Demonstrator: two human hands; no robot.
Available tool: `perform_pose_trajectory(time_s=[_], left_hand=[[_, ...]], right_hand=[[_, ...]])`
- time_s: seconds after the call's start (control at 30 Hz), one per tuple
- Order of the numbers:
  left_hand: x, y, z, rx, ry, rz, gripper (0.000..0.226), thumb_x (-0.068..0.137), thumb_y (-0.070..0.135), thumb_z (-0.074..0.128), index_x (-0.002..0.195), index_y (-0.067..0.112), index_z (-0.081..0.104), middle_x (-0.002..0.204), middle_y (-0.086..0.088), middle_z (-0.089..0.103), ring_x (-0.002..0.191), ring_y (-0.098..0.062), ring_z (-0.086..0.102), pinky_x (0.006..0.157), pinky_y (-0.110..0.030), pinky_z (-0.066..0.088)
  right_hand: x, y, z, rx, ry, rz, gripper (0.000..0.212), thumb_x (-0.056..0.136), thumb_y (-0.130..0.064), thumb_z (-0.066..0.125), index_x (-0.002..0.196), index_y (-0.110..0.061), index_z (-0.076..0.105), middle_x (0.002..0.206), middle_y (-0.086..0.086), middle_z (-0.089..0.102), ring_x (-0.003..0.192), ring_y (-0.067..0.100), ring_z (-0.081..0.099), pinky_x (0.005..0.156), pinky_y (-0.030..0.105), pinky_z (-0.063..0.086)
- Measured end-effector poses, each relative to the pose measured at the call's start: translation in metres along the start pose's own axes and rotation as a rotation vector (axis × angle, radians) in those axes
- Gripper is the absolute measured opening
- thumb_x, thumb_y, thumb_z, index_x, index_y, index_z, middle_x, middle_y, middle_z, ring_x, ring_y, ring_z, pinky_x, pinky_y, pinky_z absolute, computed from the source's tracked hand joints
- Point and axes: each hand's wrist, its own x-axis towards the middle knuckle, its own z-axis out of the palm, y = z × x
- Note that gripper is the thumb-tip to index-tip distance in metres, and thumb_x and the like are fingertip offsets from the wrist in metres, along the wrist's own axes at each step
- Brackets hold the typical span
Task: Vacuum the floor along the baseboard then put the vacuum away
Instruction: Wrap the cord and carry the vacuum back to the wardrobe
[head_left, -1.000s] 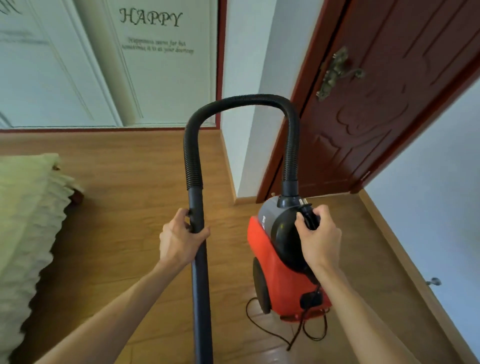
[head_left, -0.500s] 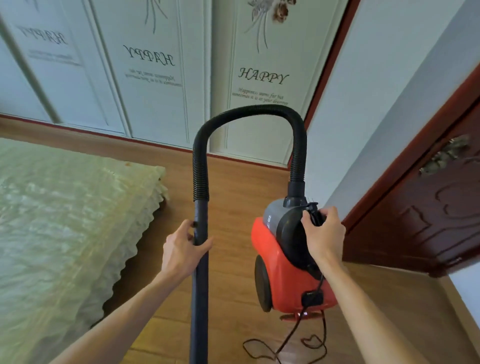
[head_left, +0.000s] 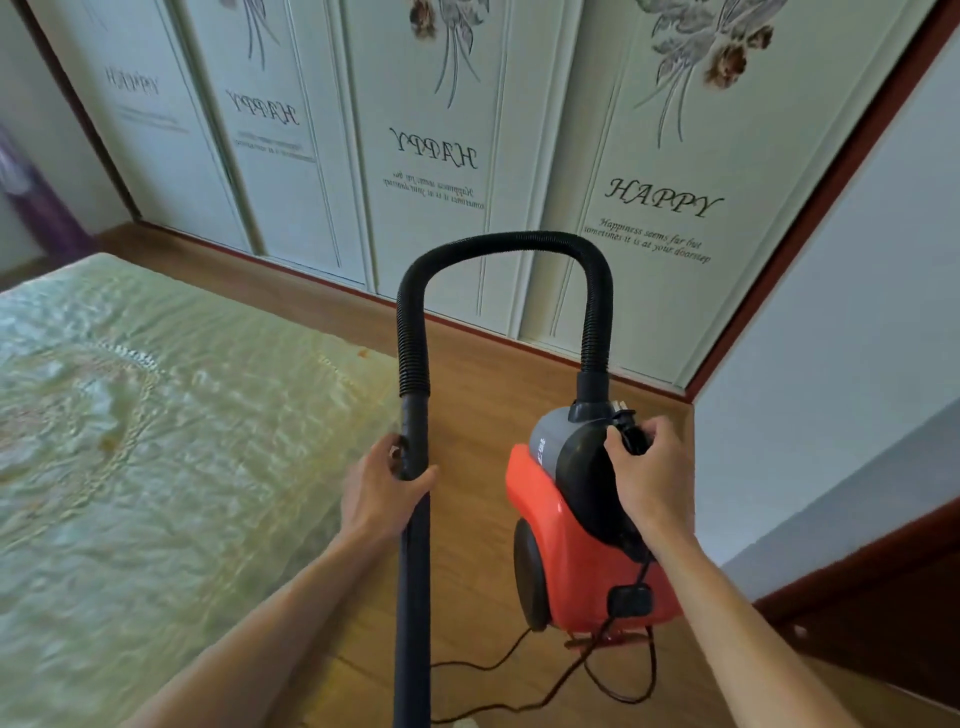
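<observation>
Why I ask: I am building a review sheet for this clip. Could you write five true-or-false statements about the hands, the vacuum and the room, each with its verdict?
1. The left hand grips the black rigid vacuum wand. True.
2. The right hand lies flat on the floor. False: it grips the top of the red and grey canister vacuum.
3. The black ribbed hose arches from the wand over to the canister's top. True.
4. The black power cord is wound neatly round the canister. False: it trails loose on the wooden floor.
5. The pale green bedspread lies to the right of the vacuum. False: it is on the left.
</observation>
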Motion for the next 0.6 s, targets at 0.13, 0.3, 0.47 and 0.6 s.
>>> perform_pose_trajectory(time_s=[0.13,0.3,0.47,0.6], left_hand=[[0.061,0.026,0.001,-0.016,0.014,-0.026,0.040,0.084,0.034,0.074,0.117,0.019,0.056,0.075,0.006,0.057,0.060,-0.004,0.054,0.048,-0.017,0.034],[0.129,0.046,0.000,-0.037,0.087,-0.039,0.042,0.083,0.034,0.074,0.118,0.018,0.057,0.074,0.005,0.056,0.061,-0.004,0.053,0.048,-0.018,0.035],[0.189,0.057,0.001,-0.033,0.152,-0.045,0.041,0.082,0.033,0.075,0.116,0.017,0.059,0.070,0.011,0.056,0.061,0.000,0.053,0.049,-0.016,0.034],[0.249,0.059,0.006,-0.029,0.157,-0.037,0.044,0.083,0.033,0.075,0.120,0.017,0.058,0.073,0.012,0.055,0.064,0.002,0.052,0.051,-0.015,0.033]], right_hand=[[0.054,-0.029,0.029,-0.013,-0.041,-0.030,0.023,0.093,-0.034,0.065,0.104,-0.014,0.056,0.094,0.000,0.063,0.088,0.021,0.061,0.074,0.033,0.051],[0.125,-0.061,0.073,0.039,-0.069,-0.101,0.022,0.092,-0.030,0.067,0.099,-0.016,0.052,0.094,-0.001,0.062,0.089,0.021,0.061,0.077,0.038,0.055],[0.186,-0.092,0.106,0.070,-0.080,-0.186,0.022,0.093,-0.027,0.066,0.100,-0.013,0.051,0.083,-0.009,0.056,0.074,0.011,0.056,0.068,0.028,0.051],[0.234,-0.111,0.136,0.089,-0.081,-0.220,0.022,0.093,-0.024,0.067,0.100,-0.011,0.051,0.084,-0.005,0.056,0.074,0.011,0.055,0.058,0.014,0.040]])
